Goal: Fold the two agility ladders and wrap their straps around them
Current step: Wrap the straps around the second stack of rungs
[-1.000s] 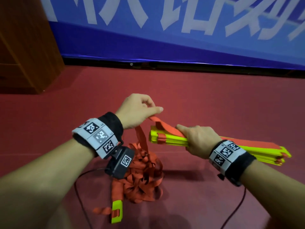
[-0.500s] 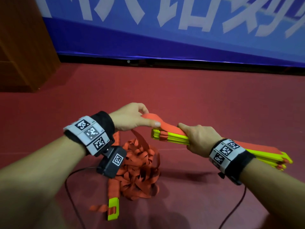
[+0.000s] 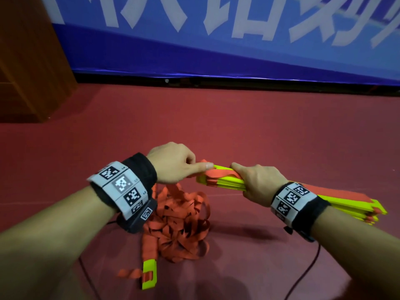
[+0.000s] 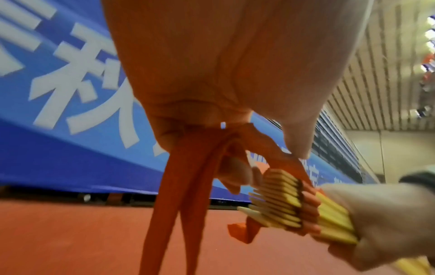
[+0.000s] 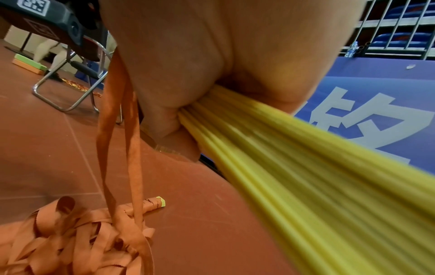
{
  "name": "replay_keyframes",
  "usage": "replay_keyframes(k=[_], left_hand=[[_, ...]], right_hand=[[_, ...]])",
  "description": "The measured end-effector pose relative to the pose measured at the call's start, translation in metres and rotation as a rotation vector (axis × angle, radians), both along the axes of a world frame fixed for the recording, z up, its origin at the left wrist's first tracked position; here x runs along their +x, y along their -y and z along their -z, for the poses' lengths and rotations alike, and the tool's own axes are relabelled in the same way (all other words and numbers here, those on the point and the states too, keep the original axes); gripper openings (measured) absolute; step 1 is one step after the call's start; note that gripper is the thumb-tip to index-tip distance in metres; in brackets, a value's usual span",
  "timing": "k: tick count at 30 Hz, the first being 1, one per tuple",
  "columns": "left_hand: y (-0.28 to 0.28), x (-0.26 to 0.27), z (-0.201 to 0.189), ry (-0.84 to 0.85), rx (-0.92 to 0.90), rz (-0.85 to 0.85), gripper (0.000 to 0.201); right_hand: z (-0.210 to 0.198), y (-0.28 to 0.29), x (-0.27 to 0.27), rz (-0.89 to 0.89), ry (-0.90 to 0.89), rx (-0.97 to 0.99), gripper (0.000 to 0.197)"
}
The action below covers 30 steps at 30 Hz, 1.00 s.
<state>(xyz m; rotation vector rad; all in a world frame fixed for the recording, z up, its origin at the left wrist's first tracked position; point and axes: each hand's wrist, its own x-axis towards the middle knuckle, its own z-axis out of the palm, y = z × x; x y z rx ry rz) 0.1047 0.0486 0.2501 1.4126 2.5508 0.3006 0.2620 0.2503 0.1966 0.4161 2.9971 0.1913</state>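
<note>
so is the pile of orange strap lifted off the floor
No, the strap pile lies on the red floor; only two strands rise to the left hand.

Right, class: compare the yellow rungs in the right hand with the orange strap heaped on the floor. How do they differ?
The yellow rungs are stiff, straight slats stacked into a neat bundle; the orange strap is limp webbing in a tangled heap. The rungs are held off the floor by the right hand; most of the strap lies on the red floor. Both belong to one ladder.

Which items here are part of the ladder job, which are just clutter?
In the job:
- rung bundle, gripped by right hand
- orange strap, pinched by left hand
- loose strap pile

Lying about:
- folding chair
- green block
- banner
</note>
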Motion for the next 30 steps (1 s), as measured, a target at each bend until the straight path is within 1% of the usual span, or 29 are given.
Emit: replay_keyframes(k=[2, 3, 5, 7, 9, 10, 12, 16, 20, 23, 24, 26, 29, 30], left_hand=[[-0.001, 0.000, 0.001, 0.007, -0.020, 0.008, 0.074], [-0.001, -0.002, 0.003, 0.022, -0.022, 0.015, 0.072], [-0.002, -0.005, 0.009, 0.079, -0.020, 0.021, 0.060], [-0.002, -0.006, 0.014, 0.186, -0.003, 0.051, 0.048], [-0.002, -0.004, 0.015, 0.328, 0.078, 0.089, 0.042], [-0.002, -0.003, 0.015, 0.391, 0.127, 0.088, 0.042], [-0.002, -0.002, 0.014, 0.454, 0.204, 0.050, 0.042], [-0.002, -0.003, 0.016, 0.438, 0.318, -0.019, 0.042], [-0.006, -0.002, 0.014, 0.271, 0.427, -0.092, 0.041], [-0.008, -0.002, 0.008, 0.169, 0.366, -0.150, 0.036], [-0.008, -0.002, 0.006, 0.173, 0.328, -0.164, 0.032], [-0.008, -0.003, 0.007, 0.275, 0.276, -0.197, 0.023], [-0.009, 0.001, 0.011, 0.546, 0.317, -0.231, 0.015], [-0.009, 0.003, 0.010, 0.565, 0.316, -0.217, 0.023]], right_hand=[[0.002, 0.000, -0.001, -0.007, 0.000, 0.006, 0.043], [0.003, 0.000, -0.001, -0.006, -0.003, 0.004, 0.043], [0.003, -0.001, -0.001, -0.001, -0.008, -0.004, 0.045], [0.004, -0.001, 0.000, 0.003, -0.007, -0.010, 0.047], [0.005, 0.000, 0.000, 0.008, -0.001, -0.014, 0.048], [0.005, 0.001, 0.001, 0.011, 0.004, -0.015, 0.048], [0.005, 0.001, 0.002, 0.013, 0.011, -0.017, 0.046], [0.005, 0.005, 0.002, -0.022, 0.010, 0.016, 0.042], [0.010, 0.013, 0.000, -0.097, 0.028, 0.081, 0.040], [0.006, 0.009, -0.002, -0.064, -0.004, 0.057, 0.041], [0.004, 0.007, -0.003, -0.042, -0.016, 0.035, 0.042], [0.000, 0.003, -0.003, 0.002, -0.044, -0.002, 0.043], [-0.001, 0.001, -0.001, 0.031, -0.060, -0.020, 0.046], [0.000, 0.002, -0.001, 0.031, -0.051, -0.021, 0.046]])
